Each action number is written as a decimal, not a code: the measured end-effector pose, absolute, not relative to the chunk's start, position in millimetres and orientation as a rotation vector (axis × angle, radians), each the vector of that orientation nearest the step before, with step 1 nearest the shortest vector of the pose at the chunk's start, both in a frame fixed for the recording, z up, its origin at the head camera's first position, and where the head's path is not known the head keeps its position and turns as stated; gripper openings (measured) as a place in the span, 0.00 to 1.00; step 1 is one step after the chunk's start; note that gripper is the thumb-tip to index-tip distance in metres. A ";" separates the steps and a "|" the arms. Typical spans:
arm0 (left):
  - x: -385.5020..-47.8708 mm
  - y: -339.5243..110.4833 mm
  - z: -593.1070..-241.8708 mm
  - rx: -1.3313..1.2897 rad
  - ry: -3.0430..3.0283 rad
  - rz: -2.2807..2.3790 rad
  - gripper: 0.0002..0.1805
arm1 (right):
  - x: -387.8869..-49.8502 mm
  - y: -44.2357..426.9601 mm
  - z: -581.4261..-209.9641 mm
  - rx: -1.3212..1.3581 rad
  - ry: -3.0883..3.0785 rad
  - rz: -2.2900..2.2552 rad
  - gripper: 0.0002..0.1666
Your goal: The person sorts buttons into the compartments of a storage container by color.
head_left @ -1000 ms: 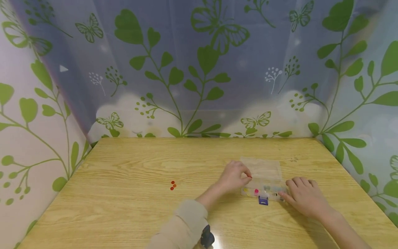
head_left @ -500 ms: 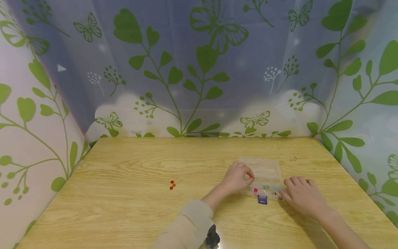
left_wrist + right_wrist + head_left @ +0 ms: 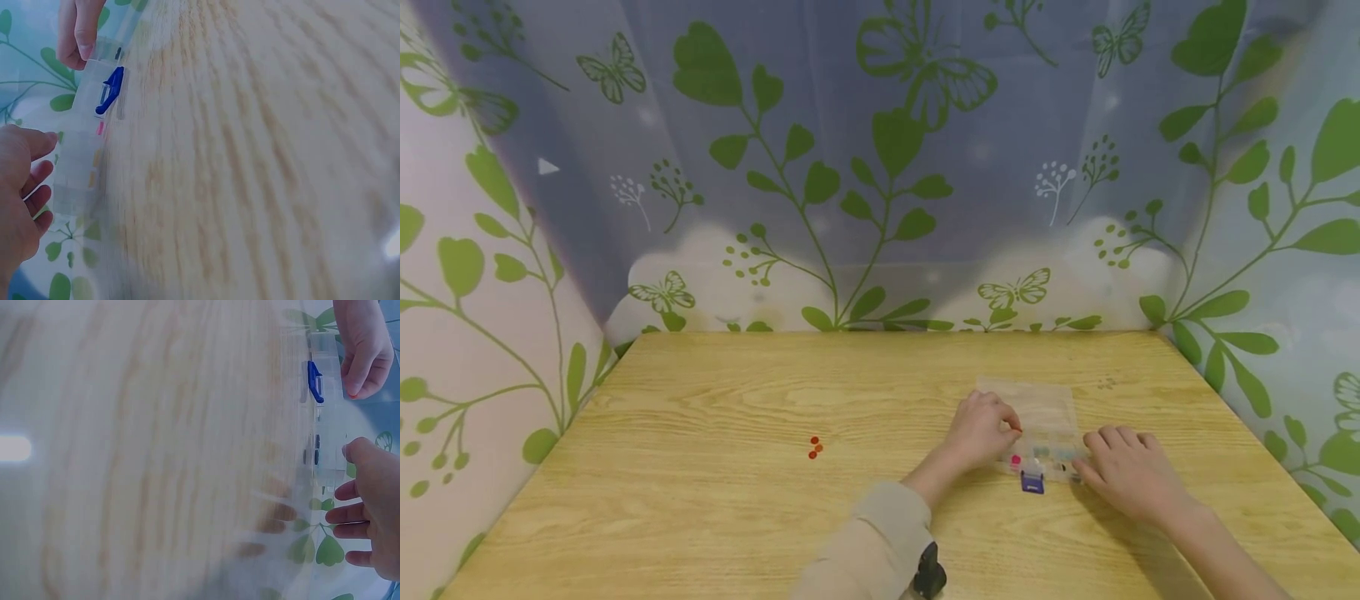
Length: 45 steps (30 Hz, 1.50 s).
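A clear plastic compartment box [image 3: 1047, 410] lies on the table with its lid folded back and its blue latch [image 3: 1032, 482] towards me. Small coloured pieces sit inside, among them a pink one [image 3: 1016, 460]. Over the box's left part, my left hand [image 3: 979, 430] pinches a small red-orange disc [image 3: 353, 396] between thumb and index finger; little of the disc shows. At the box's right end my right hand [image 3: 1137, 473] lies with fingers extended and its thumb against the edge, holding no visible object.
Three small red-orange discs [image 3: 815, 447] lie on the wooden table [image 3: 700, 500] left of the box. Several tiny pale pieces [image 3: 1107, 382] lie behind the box on the right. A patterned curtain [image 3: 880, 208] hangs behind the table.
My left hand has moved slightly to the right over the box, still pinching the disc. The right hand stays at the box's right end.
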<state>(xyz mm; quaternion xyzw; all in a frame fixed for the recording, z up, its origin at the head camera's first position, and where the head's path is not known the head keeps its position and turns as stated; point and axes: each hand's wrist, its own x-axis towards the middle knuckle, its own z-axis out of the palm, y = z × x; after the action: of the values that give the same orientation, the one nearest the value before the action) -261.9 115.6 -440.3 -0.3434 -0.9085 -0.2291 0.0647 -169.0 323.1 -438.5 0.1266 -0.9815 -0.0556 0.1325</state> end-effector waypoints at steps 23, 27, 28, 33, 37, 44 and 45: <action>-265.1 109.1 -432.6 -0.977 -2.782 -0.683 0.05 | -171.8 320.8 -438.3 0.358 -2.893 -0.098 0.19; -265.4 103.5 -428.9 -1.000 -2.749 -0.700 0.06 | -172.7 321.8 -439.2 0.360 -2.908 -0.092 0.20; -265.4 101.8 -427.8 -1.006 -2.742 -0.705 0.06 | -172.4 321.8 -439.3 0.361 -2.910 -0.090 0.20; -267.8 91.4 -424.5 -1.005 -2.702 -0.758 0.06 | -170.8 322.3 -439.8 0.360 -2.914 -0.087 0.20; -271.7 79.6 -424.3 -0.978 -2.677 -0.820 0.07 | -169.7 322.4 -439.0 0.361 -2.916 -0.074 0.21; -277.7 55.4 -423.9 -0.925 -2.658 -0.971 0.06 | -169.3 323.2 -437.9 0.369 -2.909 -0.059 0.20; -278.0 51.8 -422.9 -0.916 -2.661 -0.984 0.06 | -169.2 323.0 -437.6 0.369 -2.908 -0.059 0.20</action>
<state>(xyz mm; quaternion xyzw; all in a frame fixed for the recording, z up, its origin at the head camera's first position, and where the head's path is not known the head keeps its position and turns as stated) -278.0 51.8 -422.9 -0.3064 -0.8897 -0.3289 0.0802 -169.2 323.0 -437.6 0.1252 -0.9864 -0.0200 0.1046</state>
